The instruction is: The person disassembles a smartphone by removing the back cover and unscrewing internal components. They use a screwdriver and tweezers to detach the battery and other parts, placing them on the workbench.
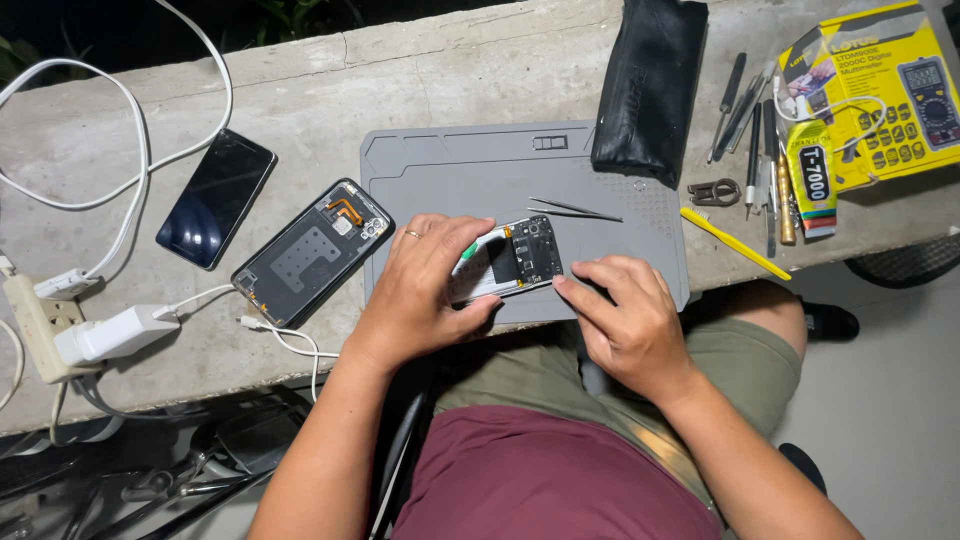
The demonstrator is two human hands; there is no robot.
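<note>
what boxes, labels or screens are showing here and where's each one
Yellow cardboard box with a meter pictured: far right of the bench, flat.
Small yellow and black glue tube pack: against that box's left edge.
Dark glossy phone screen, unlit: left, beside white cables.
Opened phone with bare circuitry: on the grey mat, held by the left hand and touched by the right hand.

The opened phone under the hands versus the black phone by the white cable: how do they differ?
The opened phone lies on the grey mat with its circuit boards exposed, gripped by the left hand and touched by the right hand. The black phone lies untouched on bare concrete, dark glass up. Both lie flat.
</note>
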